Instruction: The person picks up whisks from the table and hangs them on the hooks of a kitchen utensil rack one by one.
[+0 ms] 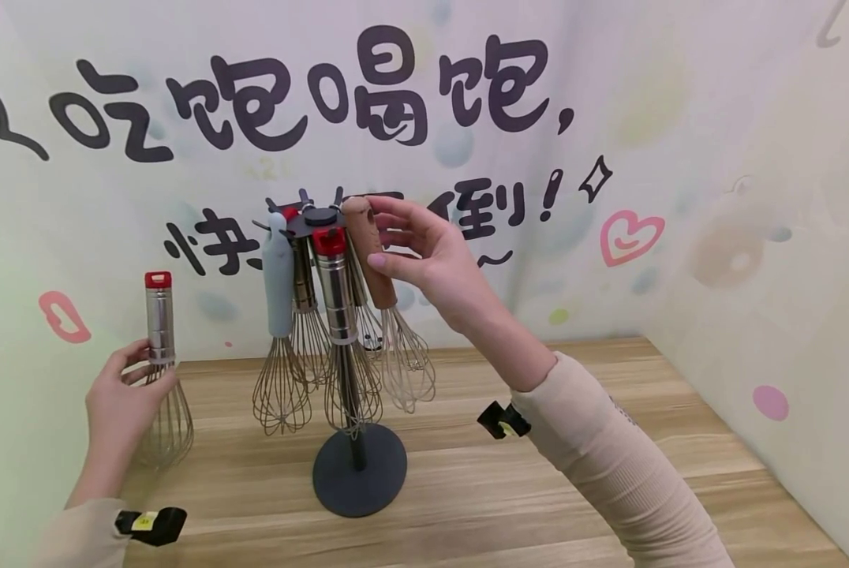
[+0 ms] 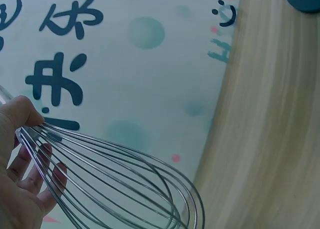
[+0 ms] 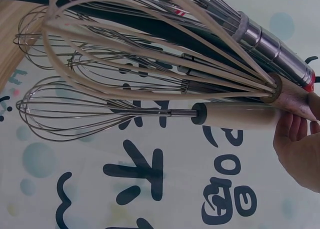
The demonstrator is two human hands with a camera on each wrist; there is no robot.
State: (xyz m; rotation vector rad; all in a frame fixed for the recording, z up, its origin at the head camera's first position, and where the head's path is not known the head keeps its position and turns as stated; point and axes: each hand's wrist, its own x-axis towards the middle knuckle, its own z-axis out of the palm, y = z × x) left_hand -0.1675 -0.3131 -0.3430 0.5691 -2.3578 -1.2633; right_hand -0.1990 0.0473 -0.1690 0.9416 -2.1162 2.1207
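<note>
Wood-handled whisk (image 1: pixel 378 284), hung upright on the rack (image 1: pixel 357 465) with wires down, is pinched at its handle by the right hand (image 1: pixel 424 260), while a steel whisk (image 1: pixel 162 371) is gripped upright by the left hand (image 1: pixel 115 410), well left of the rack.

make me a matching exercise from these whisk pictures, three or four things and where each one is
Things:
1. red-capped steel whisk
2. brown-handled whisk
3. grey-handled whisk
4. rack base

Places:
A. hanging on the rack, touched by no hand
B. standing on the wooden table
C. in the left hand, away from the rack
D. at the rack's top, held by the right hand

Pairs: 1-C, 2-D, 3-A, 4-B
</note>
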